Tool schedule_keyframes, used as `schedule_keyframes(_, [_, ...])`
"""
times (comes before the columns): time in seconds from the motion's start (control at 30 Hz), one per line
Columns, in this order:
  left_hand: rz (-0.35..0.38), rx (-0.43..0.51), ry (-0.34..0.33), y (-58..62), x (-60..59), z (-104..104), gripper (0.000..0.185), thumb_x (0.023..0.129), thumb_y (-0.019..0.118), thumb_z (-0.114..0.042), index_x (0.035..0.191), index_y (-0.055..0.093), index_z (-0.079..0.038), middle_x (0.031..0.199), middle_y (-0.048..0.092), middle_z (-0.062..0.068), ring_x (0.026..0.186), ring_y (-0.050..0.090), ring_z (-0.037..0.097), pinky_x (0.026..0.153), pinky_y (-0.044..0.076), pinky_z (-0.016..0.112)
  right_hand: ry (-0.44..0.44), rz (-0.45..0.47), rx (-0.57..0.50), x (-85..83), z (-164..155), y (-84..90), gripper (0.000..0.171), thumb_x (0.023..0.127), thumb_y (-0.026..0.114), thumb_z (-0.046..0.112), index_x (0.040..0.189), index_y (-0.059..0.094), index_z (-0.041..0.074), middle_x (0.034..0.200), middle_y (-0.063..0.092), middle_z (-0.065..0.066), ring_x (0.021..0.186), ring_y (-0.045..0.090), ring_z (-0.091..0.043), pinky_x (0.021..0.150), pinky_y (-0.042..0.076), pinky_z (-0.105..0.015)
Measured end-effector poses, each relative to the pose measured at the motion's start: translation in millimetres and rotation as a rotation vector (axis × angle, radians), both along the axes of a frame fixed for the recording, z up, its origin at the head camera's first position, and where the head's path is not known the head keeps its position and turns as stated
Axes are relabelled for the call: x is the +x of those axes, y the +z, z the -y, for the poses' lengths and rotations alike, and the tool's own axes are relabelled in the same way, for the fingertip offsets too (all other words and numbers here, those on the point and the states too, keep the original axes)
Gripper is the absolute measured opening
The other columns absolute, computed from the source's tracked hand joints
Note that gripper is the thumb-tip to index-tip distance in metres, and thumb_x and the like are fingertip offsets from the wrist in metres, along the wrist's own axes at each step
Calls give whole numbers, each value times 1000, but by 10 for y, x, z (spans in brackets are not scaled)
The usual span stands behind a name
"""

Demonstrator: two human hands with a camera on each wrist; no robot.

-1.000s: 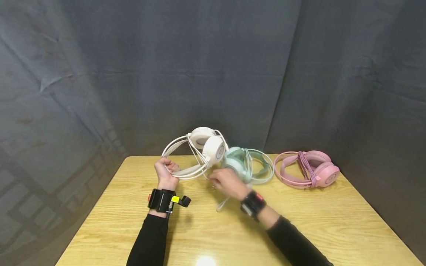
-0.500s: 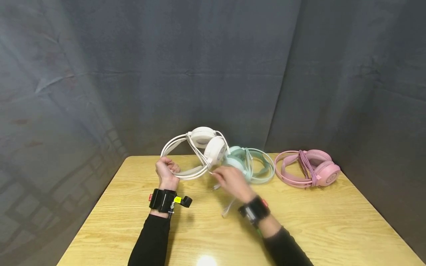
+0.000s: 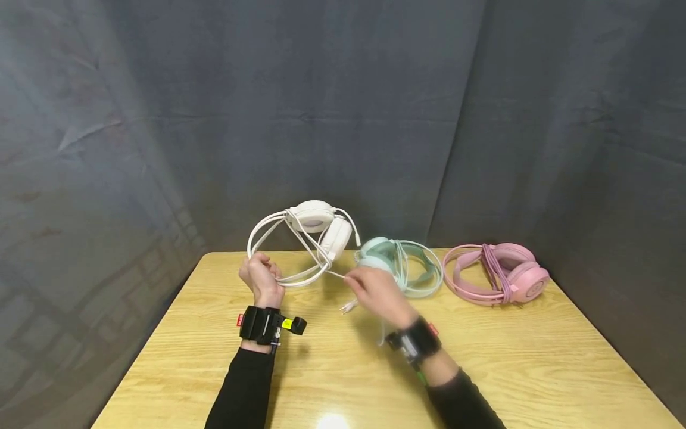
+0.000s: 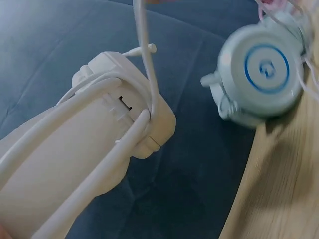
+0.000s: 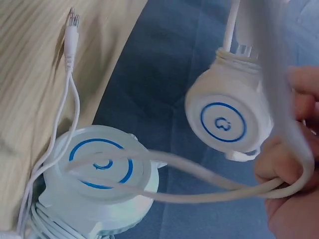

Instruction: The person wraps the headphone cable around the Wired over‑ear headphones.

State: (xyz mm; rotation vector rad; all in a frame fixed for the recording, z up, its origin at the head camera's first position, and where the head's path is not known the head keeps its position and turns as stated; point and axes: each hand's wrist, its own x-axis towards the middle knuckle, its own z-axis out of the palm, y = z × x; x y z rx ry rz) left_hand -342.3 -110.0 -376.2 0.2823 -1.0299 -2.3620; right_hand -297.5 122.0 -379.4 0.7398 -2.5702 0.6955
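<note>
My left hand (image 3: 261,278) grips the headband of the white headphones (image 3: 315,215), holding them up over the back left of the table. A white cable (image 4: 144,59) loops round the headband near one ear cup. To the right, my right hand (image 3: 377,293) pinches that cable, which runs taut from the headphones to its fingers. In the right wrist view a doubled length of cable hangs from the right hand across the mint-green headphones (image 5: 99,174). The cable's plugs (image 5: 72,37) show over the wood.
The mint-green headphones rest on the wooden table (image 3: 482,357) just behind my right hand, their cord wrapped round them. Pink headphones (image 3: 495,273) with a wound cord lie further right. A dark grey curtain (image 3: 332,119) hangs behind the table.
The white headphones have shifted left and turned a little in my left hand. My right hand has moved slightly right with the cable, and more cable shows between it and the headphones.
</note>
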Motion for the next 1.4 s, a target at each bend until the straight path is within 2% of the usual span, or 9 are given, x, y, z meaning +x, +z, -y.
schedule_keyframes(0.13, [-37,-115,66,10,8,-21,17,76,41,6,73,39,-11,45,38,-6,30,30,6,29,23,20,6,-5,-41,-4,-6,6,14,94,64,18,103,72,11,89,71,1,78,63,-10,78,54,-32])
schedule_keyframes(0.23, [-58,-159,110,11,15,-45,18,76,41,8,72,40,-10,47,38,-6,31,29,6,29,21,20,5,-17,-73,-14,-19,-2,11,93,66,20,97,73,13,80,68,5,67,58,-6,71,52,-27])
schedule_keyframes(0.37, [-54,-286,223,7,25,-84,23,73,44,9,67,42,-13,51,38,-7,40,30,5,37,23,19,-10,-41,-135,-29,-24,-16,12,91,68,27,88,72,16,67,61,10,55,46,-1,61,45,-21])
schedule_keyframes(0.47, [-27,-393,308,7,32,-102,25,71,48,9,65,44,-16,56,37,-8,48,32,6,45,25,20,10,-38,-164,-34,-23,-16,13,91,68,27,89,72,15,68,61,10,56,46,0,62,46,-20])
schedule_keyframes(0.53, [-19,-433,331,9,38,-107,26,70,50,9,66,44,-17,57,36,-8,50,31,6,47,25,20,42,-5,-158,-33,-25,-8,12,93,66,24,93,71,14,71,63,7,58,49,0,62,47,-20])
schedule_keyframes(0.7, [-6,-519,312,13,38,-99,25,71,54,9,71,48,-16,60,39,-6,52,35,6,48,28,21,113,17,-109,-69,-47,85,12,94,63,22,98,71,13,76,67,2,59,49,0,60,47,-19])
schedule_keyframes(0.9, [23,-556,299,13,32,-81,23,71,56,5,72,49,-16,61,38,-7,53,34,7,49,28,22,140,-87,-31,-169,-89,314,14,91,68,22,98,76,13,75,72,1,51,48,1,53,44,-17])
schedule_keyframes(1.17, [13,-584,283,41,57,-117,21,72,57,5,73,50,-14,62,39,-5,52,35,6,48,28,21,166,-273,128,-300,-132,588,10,89,70,27,90,77,19,83,75,7,62,63,-6,60,53,-24])
schedule_keyframes(1.4, [20,-649,242,41,56,-117,19,74,58,4,75,51,-13,62,40,-4,52,36,8,48,29,22,263,-255,270,-373,-112,777,9,93,66,22,94,75,19,80,67,10,60,51,-3,53,44,-23])
